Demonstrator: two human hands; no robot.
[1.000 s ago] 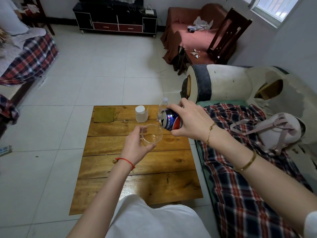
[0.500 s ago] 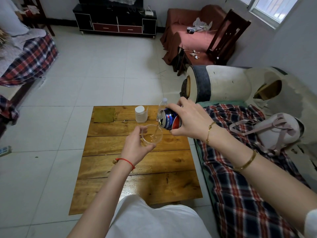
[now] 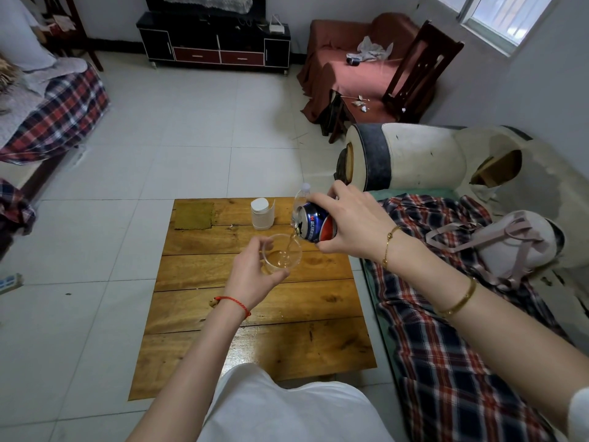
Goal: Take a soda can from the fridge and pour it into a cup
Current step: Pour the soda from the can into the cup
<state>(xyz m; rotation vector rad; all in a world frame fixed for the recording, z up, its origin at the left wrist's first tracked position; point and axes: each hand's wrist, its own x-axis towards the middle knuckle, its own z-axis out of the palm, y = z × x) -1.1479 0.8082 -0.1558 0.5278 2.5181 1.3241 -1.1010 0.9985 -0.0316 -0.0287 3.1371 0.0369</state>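
Tilted metal can [image 3: 315,225] over clear round cup [image 3: 282,254]

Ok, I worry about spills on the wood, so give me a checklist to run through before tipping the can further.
1. Left hand grips the cup: ok.
2. Right hand holds the can firmly: ok.
3. Can mouth over the cup's rim, stream landing inside: ok.
4. Room left in the cup, only a shallow pool: ok.
5. Table dry near the cup: cannot tell.
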